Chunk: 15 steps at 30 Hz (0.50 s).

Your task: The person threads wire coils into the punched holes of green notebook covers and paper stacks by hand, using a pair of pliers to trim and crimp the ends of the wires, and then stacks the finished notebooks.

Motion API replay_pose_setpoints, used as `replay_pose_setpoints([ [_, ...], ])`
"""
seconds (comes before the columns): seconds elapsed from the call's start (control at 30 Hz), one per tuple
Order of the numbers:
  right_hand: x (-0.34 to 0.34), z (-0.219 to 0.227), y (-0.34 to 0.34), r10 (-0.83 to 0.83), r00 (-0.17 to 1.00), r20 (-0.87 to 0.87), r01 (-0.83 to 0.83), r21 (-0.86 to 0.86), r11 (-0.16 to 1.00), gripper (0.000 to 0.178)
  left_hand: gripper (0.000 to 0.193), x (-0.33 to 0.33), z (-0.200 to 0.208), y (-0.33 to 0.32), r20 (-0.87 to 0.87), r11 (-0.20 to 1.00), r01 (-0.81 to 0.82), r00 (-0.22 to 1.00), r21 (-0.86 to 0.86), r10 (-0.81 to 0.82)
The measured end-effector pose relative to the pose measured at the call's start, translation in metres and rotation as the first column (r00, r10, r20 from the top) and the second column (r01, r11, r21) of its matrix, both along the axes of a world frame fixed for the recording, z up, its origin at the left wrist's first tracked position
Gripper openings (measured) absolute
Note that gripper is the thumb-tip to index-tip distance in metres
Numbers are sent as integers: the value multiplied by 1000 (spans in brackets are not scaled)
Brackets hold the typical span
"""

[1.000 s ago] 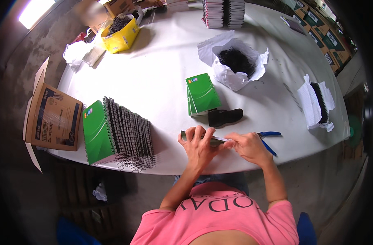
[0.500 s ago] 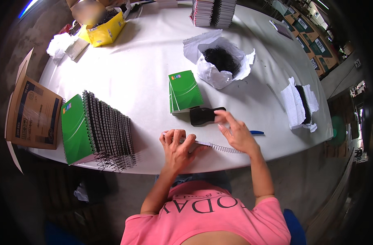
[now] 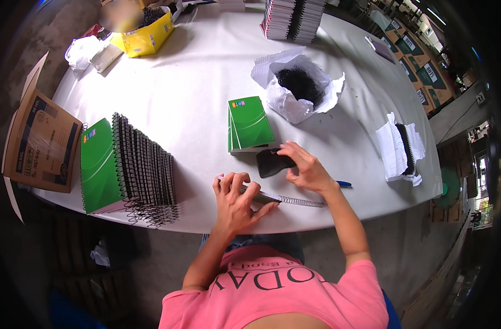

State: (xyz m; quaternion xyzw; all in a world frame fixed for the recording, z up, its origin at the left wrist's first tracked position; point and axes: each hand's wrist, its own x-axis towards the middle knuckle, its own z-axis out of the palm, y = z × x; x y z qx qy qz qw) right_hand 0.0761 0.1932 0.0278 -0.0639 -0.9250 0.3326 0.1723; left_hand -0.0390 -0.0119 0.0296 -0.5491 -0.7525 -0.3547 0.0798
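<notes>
My left hand (image 3: 236, 200) is closed on a thin notebook (image 3: 268, 195) near the front edge of the table, hiding most of it. From the notebook's right end a wire spiral coil (image 3: 302, 202) sticks out. Above the coil, my right hand (image 3: 309, 170) pinches one end of a broad, dark black tool (image 3: 273, 162) whose kind I cannot make out. Just beyond that tool lies a small pile of green spiral notebooks (image 3: 250, 123). A blue pen (image 3: 343, 184) rests to the right of my right wrist.
A tall row of green spiral notebooks (image 3: 102, 170) stands left, beside an open cardboard box (image 3: 47, 142). White paper wrapping (image 3: 286, 101) holds black coils; another wrapped bundle (image 3: 393, 151) lies right. Farther back are a yellow bin (image 3: 149, 38) and stacked notebooks (image 3: 278, 19).
My right hand has taken hold of the black tool, which has tilted and shifted slightly. My left hand keeps its hold on the notebook. The whole view has shifted a little.
</notes>
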Motion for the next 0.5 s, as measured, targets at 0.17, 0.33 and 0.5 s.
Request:
replay_pose_setpoints([
  [0.17, 20, 8, -13, 300, 859, -415, -476, -863, 170, 32, 44, 2, -7, -1, -12, 1000, -12, 1000, 20, 12],
  [0.33, 21, 0, -7, 334, 890, -312, -418, -850, 320, 24, 40, -4, -8, 0, 34, 999, 37, 999, -11, -36],
  [0.5, 15, 17, -6, 370, 925, -86, -284, -805, 521, 46, 40, -8, -12, 2, 35, 999, 35, 999, 2, -35],
])
